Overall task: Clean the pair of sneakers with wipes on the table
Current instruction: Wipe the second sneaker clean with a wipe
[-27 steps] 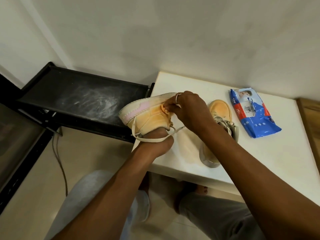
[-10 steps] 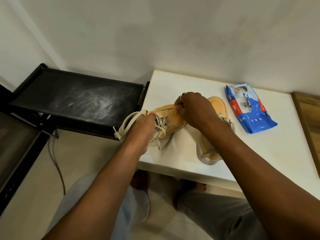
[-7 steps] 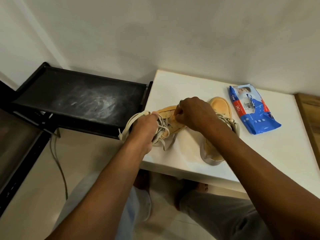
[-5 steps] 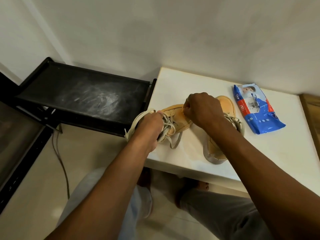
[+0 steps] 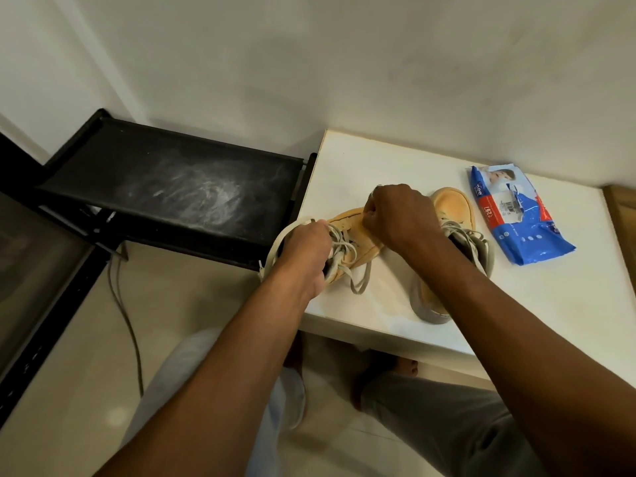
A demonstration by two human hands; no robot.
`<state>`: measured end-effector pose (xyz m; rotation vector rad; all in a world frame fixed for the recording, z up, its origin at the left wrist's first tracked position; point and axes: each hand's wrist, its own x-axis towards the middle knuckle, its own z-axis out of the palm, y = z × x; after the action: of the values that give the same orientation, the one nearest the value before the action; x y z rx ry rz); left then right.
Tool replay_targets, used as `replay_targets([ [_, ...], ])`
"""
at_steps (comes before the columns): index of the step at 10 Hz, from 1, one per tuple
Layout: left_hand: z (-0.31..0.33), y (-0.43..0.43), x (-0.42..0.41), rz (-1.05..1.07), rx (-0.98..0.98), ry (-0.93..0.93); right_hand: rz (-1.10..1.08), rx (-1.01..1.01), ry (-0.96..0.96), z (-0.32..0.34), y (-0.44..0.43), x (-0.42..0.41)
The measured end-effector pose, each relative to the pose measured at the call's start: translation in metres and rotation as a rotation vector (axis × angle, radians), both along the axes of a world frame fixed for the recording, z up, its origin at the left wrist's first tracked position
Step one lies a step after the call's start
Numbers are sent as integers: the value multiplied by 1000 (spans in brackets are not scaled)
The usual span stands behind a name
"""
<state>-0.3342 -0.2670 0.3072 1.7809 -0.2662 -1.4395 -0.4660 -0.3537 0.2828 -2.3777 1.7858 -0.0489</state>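
Now, the first sneaker (image 5: 358, 235) is being held down at the left edge of the table (image 5: 550, 304), its heel hanging out past that edge. The left hand (image 5: 303, 256) is wrapped round the collar and loose laces in a firm, closed grip. The right hand (image 5: 395, 215) is curled tight and pressed on the tan toe (whether a wipe is balled up inside that grip cannot be told). The second sneaker (image 5: 454, 208) is stood just beside, partly hidden under the right forearm. The blue pack of wipes (image 5: 516, 215) is laid flat further right, apart from both shoes. The step in hand is judged to be the wiping of the first shoe's toe, with much of the pair left to do. Next, short firm strokes are called for along the upper and sole edge, the shoe being turned by the left hand, and a fresh wipe may be wanted from the pack.
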Motion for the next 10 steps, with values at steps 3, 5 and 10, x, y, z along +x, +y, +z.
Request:
replay_targets([
  [3, 9, 6, -4, 64, 12, 52, 116, 336, -118, 5, 2, 2],
  [5, 1, 1, -4, 55, 71, 163, 7, -80, -22, -5, 3, 2],
  [10, -14, -6, 0, 79, 13, 236, -39, -120, -16, 2, -1, -6],
])
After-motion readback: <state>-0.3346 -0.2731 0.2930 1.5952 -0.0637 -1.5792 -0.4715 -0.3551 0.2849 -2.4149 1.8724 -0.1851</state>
